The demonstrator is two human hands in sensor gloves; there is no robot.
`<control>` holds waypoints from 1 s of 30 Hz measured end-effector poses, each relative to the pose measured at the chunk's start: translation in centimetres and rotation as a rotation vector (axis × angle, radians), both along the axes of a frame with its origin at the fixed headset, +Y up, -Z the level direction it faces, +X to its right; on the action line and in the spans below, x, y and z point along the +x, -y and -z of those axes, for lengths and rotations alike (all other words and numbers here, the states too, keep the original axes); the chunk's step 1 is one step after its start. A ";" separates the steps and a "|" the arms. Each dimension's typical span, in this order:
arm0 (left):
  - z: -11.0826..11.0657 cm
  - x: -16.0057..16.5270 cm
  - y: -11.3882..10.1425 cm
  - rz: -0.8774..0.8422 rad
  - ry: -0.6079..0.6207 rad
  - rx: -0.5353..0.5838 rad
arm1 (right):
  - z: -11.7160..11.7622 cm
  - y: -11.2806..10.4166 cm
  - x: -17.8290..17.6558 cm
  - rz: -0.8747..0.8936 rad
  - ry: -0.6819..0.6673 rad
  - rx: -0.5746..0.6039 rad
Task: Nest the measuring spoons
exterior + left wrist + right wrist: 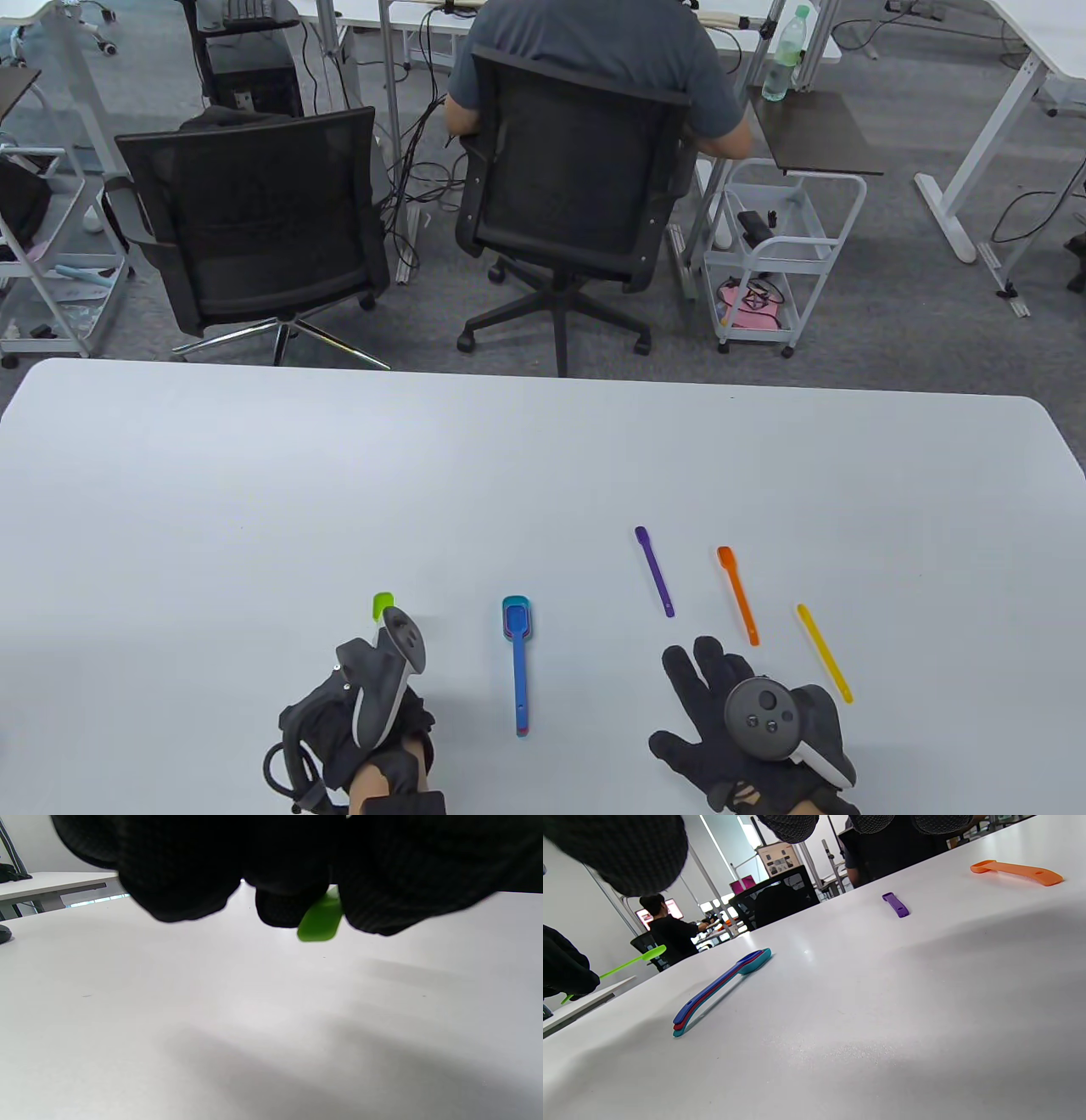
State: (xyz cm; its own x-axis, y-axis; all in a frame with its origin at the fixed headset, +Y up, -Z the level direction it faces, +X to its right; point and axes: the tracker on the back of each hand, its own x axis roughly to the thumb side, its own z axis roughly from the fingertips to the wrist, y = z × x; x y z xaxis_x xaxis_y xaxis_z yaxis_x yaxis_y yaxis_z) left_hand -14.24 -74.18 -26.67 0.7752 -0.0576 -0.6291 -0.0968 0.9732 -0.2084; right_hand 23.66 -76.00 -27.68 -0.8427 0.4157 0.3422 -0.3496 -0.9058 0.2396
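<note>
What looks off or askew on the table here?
Nothing damaged or spilled. The nested stack lies neatly aligned, blue on top. Purple, orange and yellow spoons lie loose, each slanted. The left hand holds the green spoon off the table; the right hand holds nothing.

Beyond the white table (254, 475) we see 2 black mesh office chairs. The left chair (254, 221) stands empty, and a person in a grey shirt (594, 51) sits in the right chair (568, 187) with their back to us. Right of that chair stands a small white wire cart (785, 255) holding pink items on its lower shelf. A clear plastic bottle with a green cap (785, 55) stands on a dark side surface above the cart. Cables (416, 170) hang between the desk legs over grey carpet.
</note>
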 end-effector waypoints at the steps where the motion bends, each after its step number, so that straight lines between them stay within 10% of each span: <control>1: 0.1 0.6 0.0 0.005 0.000 -0.005 | 0.0 0.0 0.0 0.003 0.000 0.002; 30: 2.5 11.9 1.5 -0.039 0.047 -0.038 | 0.0 -0.2 0.4 0.040 -0.012 0.021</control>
State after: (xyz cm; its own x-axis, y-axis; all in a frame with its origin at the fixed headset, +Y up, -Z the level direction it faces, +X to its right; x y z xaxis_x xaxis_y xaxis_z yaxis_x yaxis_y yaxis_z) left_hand -2.36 -75.64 -29.16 0.8058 -0.0495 -0.5901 -0.1242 0.9602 -0.2502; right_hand 24.04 -75.80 -27.64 -0.8211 0.4419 0.3612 -0.3831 -0.8959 0.2251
